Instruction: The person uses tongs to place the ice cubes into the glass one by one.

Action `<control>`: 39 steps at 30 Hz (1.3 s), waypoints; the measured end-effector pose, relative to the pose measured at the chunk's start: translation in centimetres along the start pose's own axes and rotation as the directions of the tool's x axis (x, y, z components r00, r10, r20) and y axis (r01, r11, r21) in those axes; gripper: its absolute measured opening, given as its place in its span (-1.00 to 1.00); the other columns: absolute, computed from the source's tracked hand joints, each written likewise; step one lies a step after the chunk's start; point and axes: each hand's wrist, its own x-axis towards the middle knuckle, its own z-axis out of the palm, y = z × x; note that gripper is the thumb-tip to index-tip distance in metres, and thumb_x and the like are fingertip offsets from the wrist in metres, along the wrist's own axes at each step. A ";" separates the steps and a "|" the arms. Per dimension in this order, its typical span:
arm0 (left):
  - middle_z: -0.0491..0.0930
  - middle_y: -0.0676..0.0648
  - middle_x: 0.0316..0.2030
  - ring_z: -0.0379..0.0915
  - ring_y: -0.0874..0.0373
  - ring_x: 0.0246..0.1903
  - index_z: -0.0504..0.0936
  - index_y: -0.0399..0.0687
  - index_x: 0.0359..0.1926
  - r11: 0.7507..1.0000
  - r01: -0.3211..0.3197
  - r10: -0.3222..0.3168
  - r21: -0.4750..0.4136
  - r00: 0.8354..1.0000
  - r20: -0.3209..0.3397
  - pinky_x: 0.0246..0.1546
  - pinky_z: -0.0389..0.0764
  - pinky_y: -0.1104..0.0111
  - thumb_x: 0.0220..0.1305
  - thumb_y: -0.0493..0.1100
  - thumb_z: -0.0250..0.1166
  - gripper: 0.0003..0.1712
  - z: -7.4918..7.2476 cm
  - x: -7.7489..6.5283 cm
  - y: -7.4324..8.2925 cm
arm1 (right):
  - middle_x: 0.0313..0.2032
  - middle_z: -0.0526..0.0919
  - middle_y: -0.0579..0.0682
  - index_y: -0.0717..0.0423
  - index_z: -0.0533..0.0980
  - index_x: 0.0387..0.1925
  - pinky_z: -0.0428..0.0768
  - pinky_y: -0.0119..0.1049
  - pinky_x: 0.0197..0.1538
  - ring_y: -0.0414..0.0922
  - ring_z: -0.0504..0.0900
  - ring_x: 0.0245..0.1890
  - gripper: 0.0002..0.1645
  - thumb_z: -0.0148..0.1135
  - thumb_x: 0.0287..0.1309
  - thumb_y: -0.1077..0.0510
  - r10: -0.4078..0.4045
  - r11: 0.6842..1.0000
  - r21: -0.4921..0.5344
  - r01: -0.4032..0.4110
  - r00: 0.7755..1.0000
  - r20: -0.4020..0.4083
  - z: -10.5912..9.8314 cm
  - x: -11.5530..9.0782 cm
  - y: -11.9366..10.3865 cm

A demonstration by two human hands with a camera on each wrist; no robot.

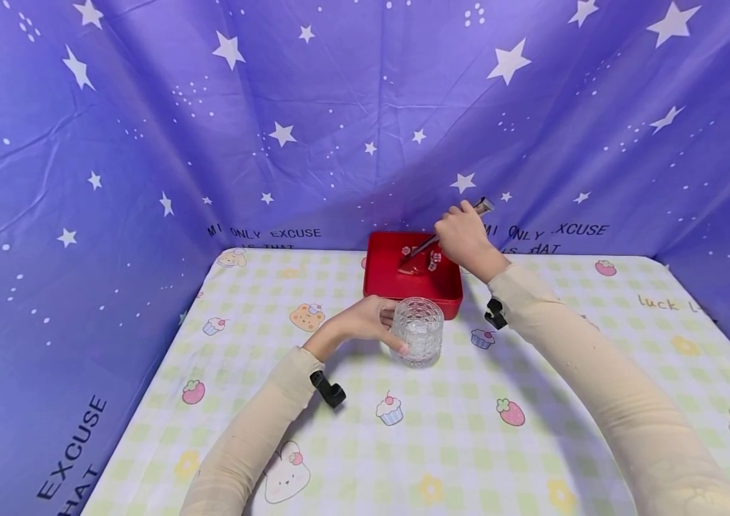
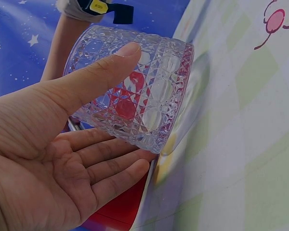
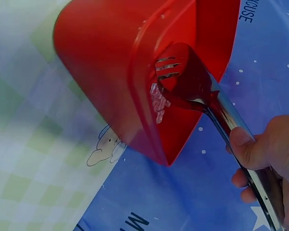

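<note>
My left hand [image 1: 367,320] holds a clear cut-glass tumbler [image 1: 418,335] upright on the table, in front of a red tray. In the left wrist view the thumb lies along the tumbler's near side and the fingers reach round its far side. Over the tray, my right hand [image 1: 463,233] grips a pair of metal serving tongs [image 3: 226,115] by the arms. Their slotted head points down into the red tray [image 3: 101,53], close to small clear pieces [image 3: 160,102] gathered against the tray's wall. More clear pieces [image 1: 434,259] show in the head view.
A checked cloth with cartoon prints covers the table [image 1: 339,444]. Behind the tray hangs a purple curtain [image 1: 365,107] with white stars, close to the table's back edge. Black straps [image 1: 328,389] with small mounts sit on both wrists.
</note>
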 end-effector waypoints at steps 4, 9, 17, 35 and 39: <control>0.73 -0.17 0.07 0.65 0.10 0.09 0.61 -0.24 0.22 1.000 0.007 -0.007 -0.008 1.000 -0.001 0.16 0.63 0.40 -0.05 -0.33 0.62 -0.27 0.0 0.0 0.0 | -0.43 0.71 0.20 0.19 0.62 -0.59 0.38 0.05 0.00 0.17 0.57 -0.31 -0.85 0.32 0.06 0.31 0.007 1.000 0.010 -0.007 1.000 -0.012 0.3 -0.1 0.1; 0.73 -0.18 0.06 0.66 0.11 0.07 0.61 -0.25 0.22 1.000 0.006 -0.006 -0.020 1.000 0.002 0.15 0.64 0.40 -0.04 -0.34 0.61 -0.28 0.1 0.0 0.0 | -0.42 0.72 0.22 0.20 0.62 -0.59 0.39 0.08 0.00 0.19 0.58 -0.31 -0.84 0.28 0.06 0.32 0.026 0.999 0.027 -0.025 1.000 -0.009 0.6 -0.3 0.3; 0.73 -0.17 0.07 0.66 0.11 0.08 0.60 -0.25 0.23 1.000 0.010 -0.010 -0.024 1.000 0.007 0.15 0.64 0.40 -0.05 -0.34 0.61 -0.27 0.1 -0.1 0.0 | -0.42 0.74 0.21 0.20 0.62 -0.58 0.39 0.10 -0.01 0.17 0.59 -0.34 -0.86 0.29 0.05 0.32 0.073 0.996 0.048 -0.073 0.997 0.006 1.2 -0.8 0.6; 0.71 -0.18 0.09 0.64 0.08 0.12 0.59 -0.24 0.25 0.999 0.016 -0.016 -0.035 1.000 0.000 0.19 0.63 0.37 -0.03 -0.35 0.60 -0.25 -0.2 -0.1 0.2 | -0.47 0.72 0.21 0.22 0.60 -0.61 0.39 0.08 -0.01 0.17 0.59 -0.36 -0.81 0.14 0.01 0.39 0.093 0.995 0.050 -0.091 0.995 -0.040 1.0 -0.3 0.2; 0.70 -0.18 0.12 0.63 0.06 0.15 0.58 -0.23 0.27 0.999 0.016 -0.016 -0.032 1.000 0.009 0.21 0.62 0.37 -0.02 -0.35 0.60 -0.24 -0.1 0.0 0.0 | -0.49 0.70 0.22 0.22 0.58 -0.64 0.39 0.07 -0.03 0.18 0.59 -0.36 -0.82 0.15 -0.01 0.38 0.131 0.988 0.085 -0.127 0.990 -0.044 1.5 -0.7 0.8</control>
